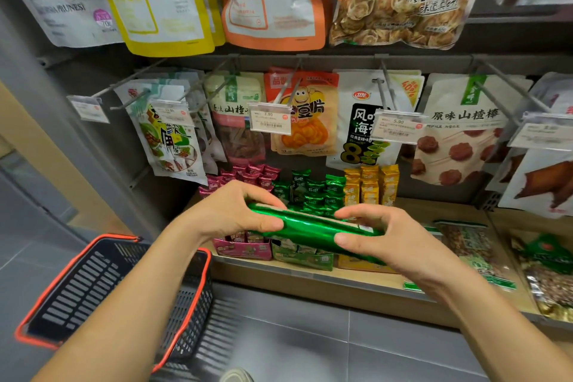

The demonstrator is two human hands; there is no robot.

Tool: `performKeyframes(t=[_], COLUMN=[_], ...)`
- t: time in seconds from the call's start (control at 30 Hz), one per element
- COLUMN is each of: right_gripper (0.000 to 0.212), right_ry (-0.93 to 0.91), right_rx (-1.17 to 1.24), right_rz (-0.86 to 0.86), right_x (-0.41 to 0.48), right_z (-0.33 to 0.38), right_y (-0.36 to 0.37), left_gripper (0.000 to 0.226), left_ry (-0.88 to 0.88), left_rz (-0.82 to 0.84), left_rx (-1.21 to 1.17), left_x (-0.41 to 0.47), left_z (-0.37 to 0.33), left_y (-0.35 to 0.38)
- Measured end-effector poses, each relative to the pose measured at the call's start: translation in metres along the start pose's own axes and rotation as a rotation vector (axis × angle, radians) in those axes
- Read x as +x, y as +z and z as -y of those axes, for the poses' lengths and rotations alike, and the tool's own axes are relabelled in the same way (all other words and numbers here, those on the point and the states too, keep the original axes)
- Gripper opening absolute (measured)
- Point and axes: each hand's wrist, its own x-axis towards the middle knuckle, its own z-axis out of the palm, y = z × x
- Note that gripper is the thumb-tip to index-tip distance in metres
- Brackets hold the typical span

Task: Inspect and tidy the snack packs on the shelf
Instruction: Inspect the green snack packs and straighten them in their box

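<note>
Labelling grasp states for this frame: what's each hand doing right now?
Left hand: closed, gripping the left end of the shiny green foil snack pack.
Right hand: closed, gripping the same pack's right end.

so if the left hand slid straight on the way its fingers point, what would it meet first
Probably the right hand: the left hand points rightward along the green foil pack both hold, though depth is unclear.

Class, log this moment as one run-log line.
stage: inspecting | left hand: grips green foil pack | right hand: grips pack | pack: horizontal, off shelf
</note>
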Motion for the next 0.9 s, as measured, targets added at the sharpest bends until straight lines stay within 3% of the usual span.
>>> performKeyframes(t=[0.13, 0.27, 0.4, 0.53, 0.63, 0.9], right_gripper=[0.031, 0.034, 0.039, 0.056, 0.051, 0.045], right_ry=[-0.052, -0.265, -0.438, -0.327, -0.282, -0.397], right_rx=[-0.171, -0.441, -0.561, -0.601, -0.756, -0.769], right_rz=[-0.109, -0.250, -0.181, -0.062, -0.092, -0.157], right_x=[-0.001, -0.002, -0.005, -0.002, -0.002, -0.007], right_z=[0.001, 0.001, 0.003, 0.004, 0.009, 0.016], right_y=[0.006, 0.015, 0.022, 0.012, 0.008, -0.002], left_gripper=[0.042, 0.039, 0.044, 0.046, 0.043, 0.049], left_ry=[0.008, 0.143, 0.283, 0.326, 0.345, 0.214], left_rz=[0.064, 0.026, -0.012, -0.109, -0.139, -0.147], left_rx=[0.255, 0.397, 0.469, 0.531, 0.572, 0.518], left_x=[-0.004, -0.004, 0.002, 0.002, 0.003, 0.012], left_z=[-0.003, -0.009, -0.009, -0.006, -0.003, 0.016], left_y=[0.008, 0.033, 0.048, 0.045, 0.044, 0.039])
